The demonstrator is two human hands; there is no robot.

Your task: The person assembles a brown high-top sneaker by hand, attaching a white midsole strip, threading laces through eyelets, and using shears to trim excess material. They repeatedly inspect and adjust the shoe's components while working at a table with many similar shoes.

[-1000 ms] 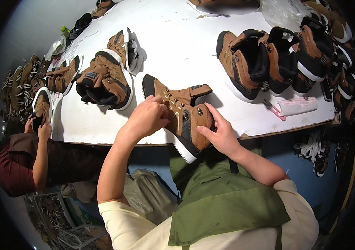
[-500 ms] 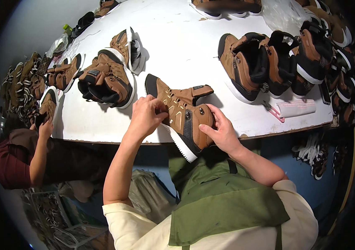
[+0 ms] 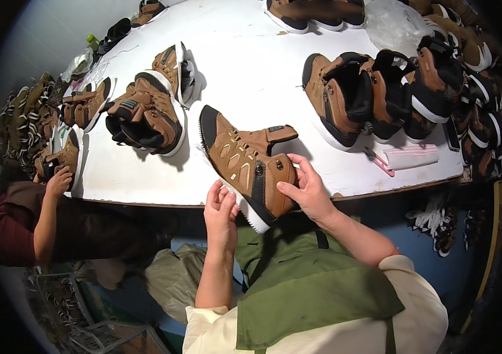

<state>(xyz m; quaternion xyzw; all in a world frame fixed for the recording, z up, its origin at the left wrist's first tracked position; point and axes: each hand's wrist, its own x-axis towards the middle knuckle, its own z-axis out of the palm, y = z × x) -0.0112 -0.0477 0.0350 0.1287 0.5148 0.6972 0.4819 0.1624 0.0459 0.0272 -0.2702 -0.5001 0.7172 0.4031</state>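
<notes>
A brown hiking boot (image 3: pixel 242 162) with black toe and heel panels and a white ridged sole lies tilted on its side at the table's near edge. Its toe points far left, and its tongue sticks out to the right. My right hand (image 3: pixel 309 187) is closed round the heel and collar, thumb on the near side. At the sole's near left edge, my left hand (image 3: pixel 221 215) has its bent fingers against the white rim. Whether those fingertips also pinch something small is too fine to see.
Brown boots (image 3: pixel 145 115) stand to the left on the white table (image 3: pixel 245 65), and a row of boots (image 3: pixel 345 97) to the right. A pink-and-white roll (image 3: pixel 411 156) and pink-handled tool (image 3: pixel 381 162) lie near the right edge. A co-worker's hand (image 3: pixel 59 182) holds another boot at far left.
My left hand has left the boot's upper and moved down toward me to the sole edge. My right hand stays on the heel. The boot has shifted slightly left.
</notes>
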